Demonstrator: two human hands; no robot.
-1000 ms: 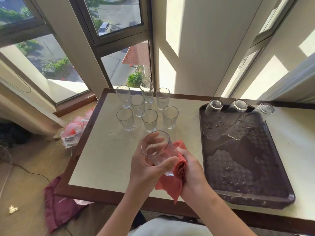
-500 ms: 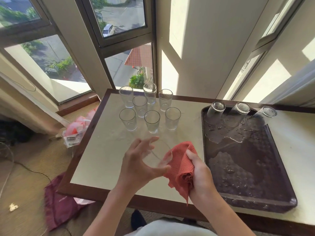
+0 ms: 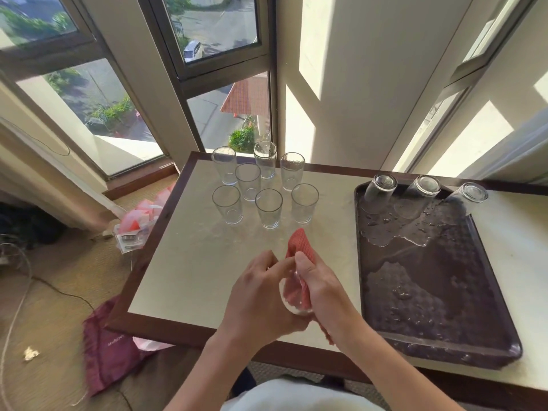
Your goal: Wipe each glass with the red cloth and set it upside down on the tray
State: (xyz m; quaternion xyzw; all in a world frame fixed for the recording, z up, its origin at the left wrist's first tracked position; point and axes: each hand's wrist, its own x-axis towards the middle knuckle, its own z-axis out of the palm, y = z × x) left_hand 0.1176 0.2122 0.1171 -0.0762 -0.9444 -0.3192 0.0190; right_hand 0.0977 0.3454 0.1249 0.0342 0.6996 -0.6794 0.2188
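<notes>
Rectangular table (image 3: 184,262) with a pale cream top framed by a dark brown wooden border, seen from its near long edge. Far left: seven clear, straight-sided drinking glasses (image 3: 248,180) standing upright, mouths up, in a tight cluster. Three form a back row by the far edge, one stands in the middle and three form a front row. Faint wet marks show on the cream top around them. Right: a dark brown rectangular tray (image 3: 444,277) with a raised rim and textured floor, lying flat, well apart from the cluster, with water pooled on it.
</notes>
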